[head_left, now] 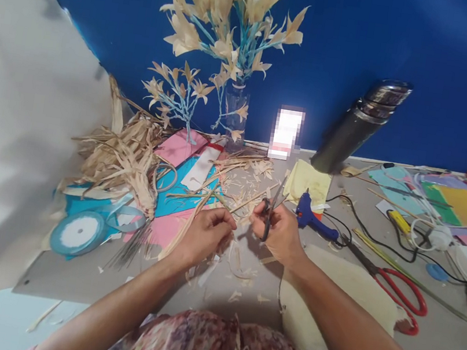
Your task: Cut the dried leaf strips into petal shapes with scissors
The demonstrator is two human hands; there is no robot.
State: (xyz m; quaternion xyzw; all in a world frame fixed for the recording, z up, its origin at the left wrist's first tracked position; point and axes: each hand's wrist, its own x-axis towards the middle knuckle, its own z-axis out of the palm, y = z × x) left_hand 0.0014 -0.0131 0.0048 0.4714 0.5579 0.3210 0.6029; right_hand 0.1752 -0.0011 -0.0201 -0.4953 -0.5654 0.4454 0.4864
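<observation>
A small pair of dark scissors (268, 218) is held in my right hand (283, 235), the fingers closed around its handles and the blades pointing up and away. To its left, my left hand (208, 231) is closed in a pinch just above the table. Whatever lies between those fingertips is too small to make out. Pale dry husk scraps (252, 192) are scattered on the table beyond and between both hands. Long dry strips run beside my left hand, over pink and turquoise sheets (176, 193).
A heap of dry husks (125, 153) and a ribbon spool (78, 232) lie left. Husk flowers (235, 17) stand in a clear vase (234, 114) behind. At right are a blue glue gun (312, 217), red-handled scissors (403, 291), cables and a dark flask (354, 129).
</observation>
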